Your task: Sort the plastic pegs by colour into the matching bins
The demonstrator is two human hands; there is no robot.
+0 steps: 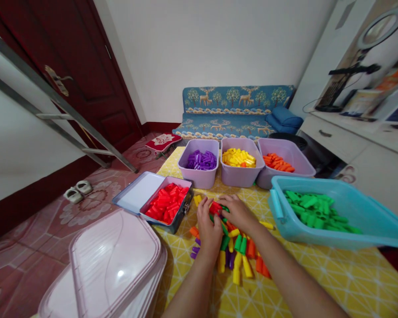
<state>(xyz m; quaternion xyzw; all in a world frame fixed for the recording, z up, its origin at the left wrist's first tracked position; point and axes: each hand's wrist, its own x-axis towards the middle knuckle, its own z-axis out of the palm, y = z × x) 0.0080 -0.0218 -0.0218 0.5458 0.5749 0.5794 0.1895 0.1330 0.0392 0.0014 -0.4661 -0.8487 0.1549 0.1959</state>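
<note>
A mixed pile of small tapered plastic tubes, in green, yellow, orange, purple and red, lies on the yellow patterned tablecloth. My left hand rests at the pile's left side, its fingers curved and the thumb apart. From the right, my right hand reaches over the far part of the pile with its fingers spread. Between both hands is a cluster of red tubes, with green ones beside it. My fingers partly cover these pieces, and no firm grip shows.
Lilac bins hold purple tubes, yellow tubes and orange tubes. An open hinged box at left contains red tubes. Green tubes fill part of a turquoise tub at right. Stacked lids lie at the front left.
</note>
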